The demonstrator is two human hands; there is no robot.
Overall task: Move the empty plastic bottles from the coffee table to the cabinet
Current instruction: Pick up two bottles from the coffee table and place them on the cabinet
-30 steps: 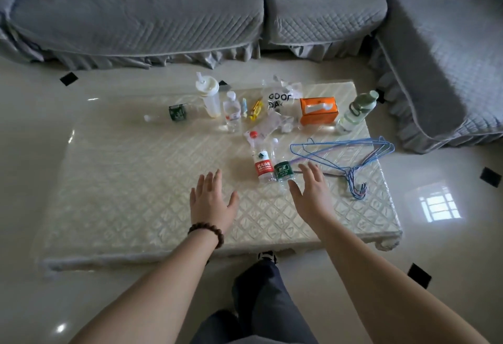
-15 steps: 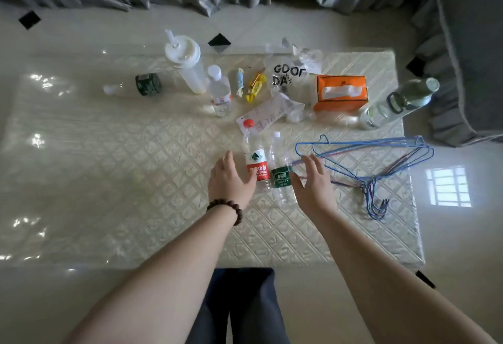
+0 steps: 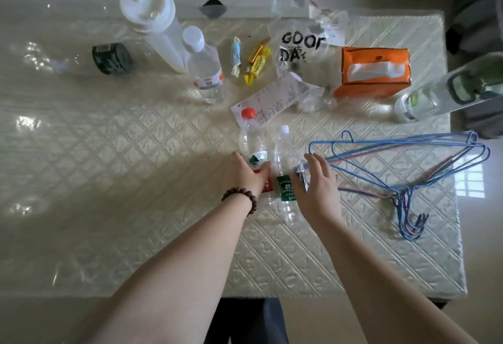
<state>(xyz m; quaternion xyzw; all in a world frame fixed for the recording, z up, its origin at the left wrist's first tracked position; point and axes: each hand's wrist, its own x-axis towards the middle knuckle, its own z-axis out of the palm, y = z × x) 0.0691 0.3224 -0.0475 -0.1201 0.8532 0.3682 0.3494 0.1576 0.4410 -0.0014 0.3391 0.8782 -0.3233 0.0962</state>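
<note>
Two empty bottles lie side by side on the coffee table [image 3: 136,180], close to the front edge. The red-cap bottle [image 3: 249,142] has a red and white label. The white-cap bottle [image 3: 283,158] has a green label. They are touching or almost touching.

The left hand [image 3: 245,173] is on the red-cap bottle, and its fingers curl around it. The right hand [image 3: 317,183] is on the white-cap bottle, with the thumb pressing the green label and the fingers bending over the far side. I think both hands are just starting to pick the bottles up.

The blue wire hangers [image 3: 408,169] lie just beside the right hand. One hook end is very near the fingertips. If the fingers catch that wire, the hangers could drag along and slide off the table.

Empty bottles are light and smooth. They could squash or slip out if the hold is loose.

Farther back stand a small water bottle [image 3: 205,69], a tall white squeeze bottle [image 3: 155,22] and an orange tissue pack [image 3: 373,71]. No cabinet is in view
</note>
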